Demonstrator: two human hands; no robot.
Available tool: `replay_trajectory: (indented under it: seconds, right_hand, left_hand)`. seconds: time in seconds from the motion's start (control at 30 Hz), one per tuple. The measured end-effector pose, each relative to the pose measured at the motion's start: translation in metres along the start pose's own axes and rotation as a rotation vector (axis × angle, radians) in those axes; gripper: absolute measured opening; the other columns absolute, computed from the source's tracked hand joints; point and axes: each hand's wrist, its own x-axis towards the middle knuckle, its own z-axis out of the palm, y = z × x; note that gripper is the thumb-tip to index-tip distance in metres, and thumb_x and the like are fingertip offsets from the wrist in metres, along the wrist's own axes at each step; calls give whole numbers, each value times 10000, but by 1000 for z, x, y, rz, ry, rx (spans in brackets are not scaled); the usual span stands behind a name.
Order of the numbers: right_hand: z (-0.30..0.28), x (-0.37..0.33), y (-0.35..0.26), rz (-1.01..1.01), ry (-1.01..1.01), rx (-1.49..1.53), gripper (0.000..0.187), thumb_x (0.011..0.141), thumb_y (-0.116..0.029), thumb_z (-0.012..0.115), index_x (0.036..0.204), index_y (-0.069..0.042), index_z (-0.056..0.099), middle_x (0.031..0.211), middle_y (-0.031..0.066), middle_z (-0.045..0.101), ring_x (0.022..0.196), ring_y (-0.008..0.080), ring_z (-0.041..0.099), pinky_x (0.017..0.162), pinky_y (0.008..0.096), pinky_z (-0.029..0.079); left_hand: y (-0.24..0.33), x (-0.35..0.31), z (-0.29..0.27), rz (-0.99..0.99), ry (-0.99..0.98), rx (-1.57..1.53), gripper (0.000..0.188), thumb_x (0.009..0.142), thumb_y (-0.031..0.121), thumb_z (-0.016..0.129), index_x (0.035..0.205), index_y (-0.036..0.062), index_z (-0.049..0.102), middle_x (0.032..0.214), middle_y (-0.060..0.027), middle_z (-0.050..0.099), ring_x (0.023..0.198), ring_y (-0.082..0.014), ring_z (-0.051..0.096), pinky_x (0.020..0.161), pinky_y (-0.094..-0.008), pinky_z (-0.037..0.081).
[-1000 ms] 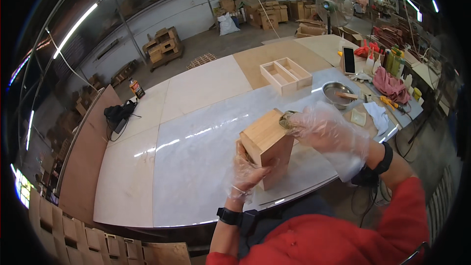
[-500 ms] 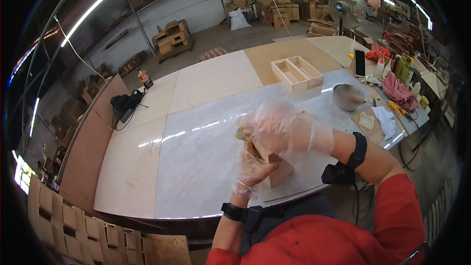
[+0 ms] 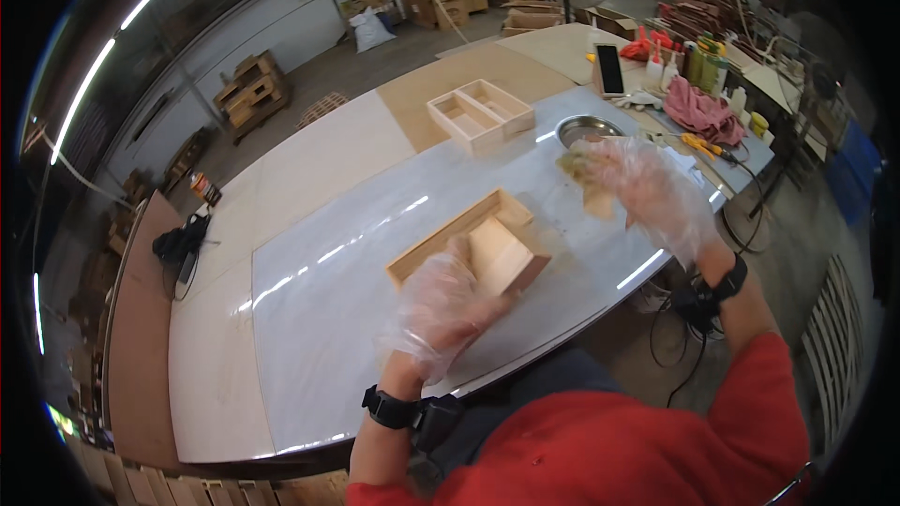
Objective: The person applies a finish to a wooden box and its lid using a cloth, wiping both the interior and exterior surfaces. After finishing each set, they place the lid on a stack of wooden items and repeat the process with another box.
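A small open wooden box lies on the glossy sheet in front of me. My left hand, in a clear plastic glove, grips its near left wall, with the fingers reaching inside. To the right, my right hand, gloved the same way, is raised over the table, closed on a yellowish-brown rag. The rag hangs beside the near rim of a shiny metal bowl; the hand partly covers the bowl.
Farther back stands a pale two-compartment wooden box. A phone, a pink cloth, several bottles and an orange-handled tool crowd the right side. A black bag and a bottle sit at the left.
My right hand has moved off the wooden box to the right, toward the bowl, with the rag. The box has been lowered and tilted so its inside shows, my left hand still on it.
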Motion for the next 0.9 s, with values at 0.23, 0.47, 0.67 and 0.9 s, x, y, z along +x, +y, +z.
replay_trajectory:
  seconds: [0.23, 0.47, 0.67, 0.9]
  right_hand:
    - [-46, 101, 181, -387, 231, -623, 341, 843, -228, 624, 1093, -1, 670, 967, 211, 668, 921, 353, 638, 830, 421, 497]
    - [-47, 168, 250, -423, 121, -1112, 212, 834, -160, 588, 955, -13, 682, 887, 188, 682, 863, 343, 661, 763, 409, 528]
    - [-35, 190, 233, -134, 100, -1017, 174, 802, -90, 573, 927, -44, 686, 867, 187, 693, 809, 335, 689, 720, 433, 545]
    - [-36, 195, 247, -83, -5, -1133, 207, 820, -87, 555, 976, -10, 668, 888, 203, 690, 843, 348, 687, 736, 442, 539]
  left_hand:
    - [5, 37, 71, -26, -339, 379, 637, 711, 423, 722, 1101, -38, 520, 1078, -280, 617, 963, -411, 627, 850, -448, 509]
    - [-30, 19, 55, 154, -244, 411, 833, 721, 467, 770, 1300, -27, 433, 1226, -220, 556, 1139, -355, 551, 930, -425, 479]
    - [-59, -64, 12, -15, 7, 198, 929, 597, 291, 911, 1328, -1, 416, 1179, -189, 573, 1121, -322, 566, 955, -428, 466]
    - [-86, -118, 9, -485, -56, 25, 1030, 637, 248, 883, 1439, -4, 290, 1264, -205, 517, 1176, -338, 517, 1019, -436, 425]
